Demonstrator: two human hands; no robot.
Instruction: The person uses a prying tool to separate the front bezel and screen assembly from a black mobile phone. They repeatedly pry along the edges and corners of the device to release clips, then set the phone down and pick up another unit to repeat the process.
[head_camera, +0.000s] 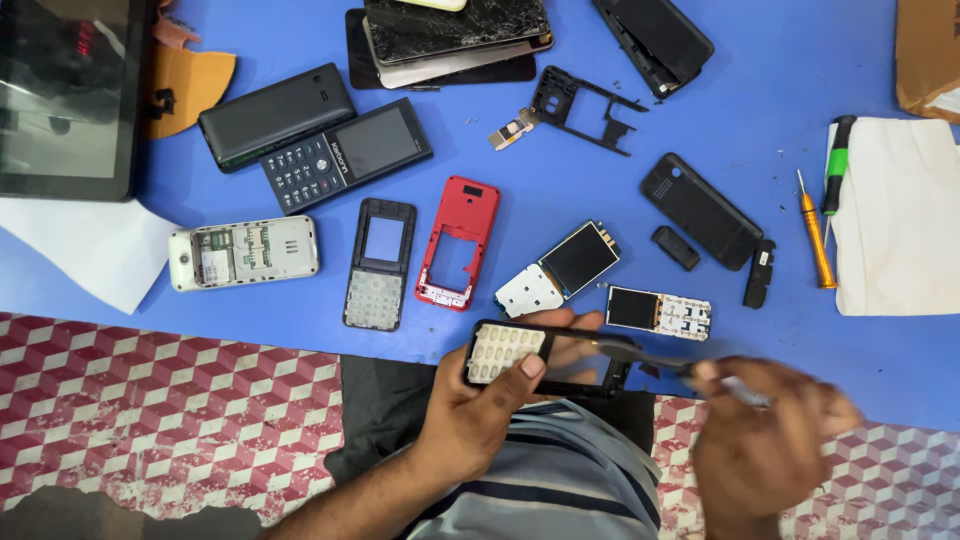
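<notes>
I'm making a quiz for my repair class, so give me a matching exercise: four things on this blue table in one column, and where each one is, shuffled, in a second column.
1. red phone frame
2. orange screwdriver
3. black keypad frame
4. tablet

A. top left corner
B. in the left hand
C. beside the white cloth
D. middle of the table

Pairs: 1-D, 2-C, 3-B, 4-A

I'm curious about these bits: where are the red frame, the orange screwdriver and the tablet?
red frame (462, 205): head view, upper part.
orange screwdriver (818, 243): head view, handle.
tablet (60, 95): head view, dark screen.
</notes>
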